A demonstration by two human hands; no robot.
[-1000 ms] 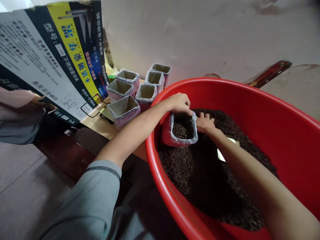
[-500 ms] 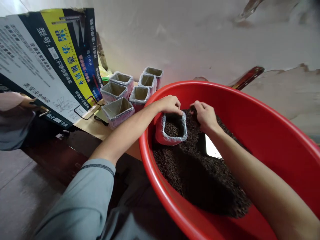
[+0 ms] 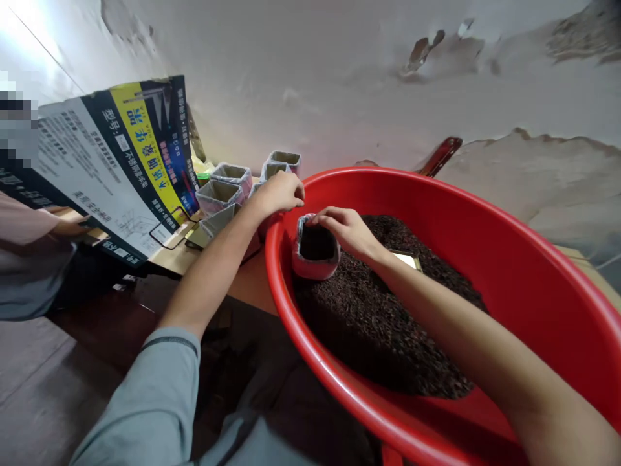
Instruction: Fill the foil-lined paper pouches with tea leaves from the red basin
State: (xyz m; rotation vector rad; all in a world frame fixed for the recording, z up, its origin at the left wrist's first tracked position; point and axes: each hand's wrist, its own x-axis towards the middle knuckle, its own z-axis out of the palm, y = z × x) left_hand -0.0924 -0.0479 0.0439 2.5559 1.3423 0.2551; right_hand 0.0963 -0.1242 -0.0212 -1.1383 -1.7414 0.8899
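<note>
A square pot (image 3: 316, 267) with a clear plastic lining folded over its rim stands on dark, crumbly soil (image 3: 388, 323) in a large red basin (image 3: 286, 291). Its inside is in shadow. My right hand (image 3: 350, 230) is at the pot's far right rim, fingers closed on the edge. My left hand (image 3: 281, 193) hovers above the basin's left rim with its fingers curled; what they hold, if anything, is hidden. Just behind it, partly covered by my hand and forearm, stand several similar lined pots (image 3: 219, 194).
Partly behind my right forearm, a phone with a bright screen (image 3: 406, 260) lies on the soil. A large printed cardboard box (image 3: 121, 175) leans at left on the wooden table (image 3: 252, 291). Another person's arm (image 3: 68, 228) shows at the left edge. A peeling wall (image 3: 339, 97) rises behind.
My left hand has left the pot's rim and moved left to above the basin's edge. My right hand has come left from over the soil to the pot's rim. The camera view has shifted.
</note>
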